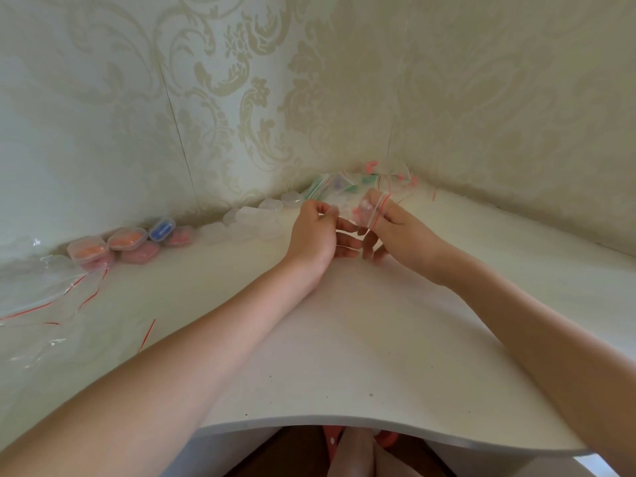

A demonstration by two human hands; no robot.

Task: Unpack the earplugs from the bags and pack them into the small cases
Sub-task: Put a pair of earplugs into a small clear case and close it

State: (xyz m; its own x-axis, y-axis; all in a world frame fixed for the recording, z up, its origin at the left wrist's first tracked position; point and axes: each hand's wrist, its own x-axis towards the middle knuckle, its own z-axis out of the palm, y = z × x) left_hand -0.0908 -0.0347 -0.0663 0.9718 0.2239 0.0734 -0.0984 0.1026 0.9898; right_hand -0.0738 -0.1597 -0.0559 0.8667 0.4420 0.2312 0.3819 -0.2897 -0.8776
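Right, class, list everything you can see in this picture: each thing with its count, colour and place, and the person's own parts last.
held bag: one, clear with a red strip, pink earplugs inside, above the table's middle
full bags: a pile, count unclear, clear with green, purple and pink contents, far corner
empty cases: several, clear white, along the wall
filled cases: about six, orange, pink and blue contents, left by the wall
empty bags: several, clear with red strips, table's left edge
table: one, white
wall: cream patterned paper
left hand: pinches the held bag
right hand: pinches the held bag
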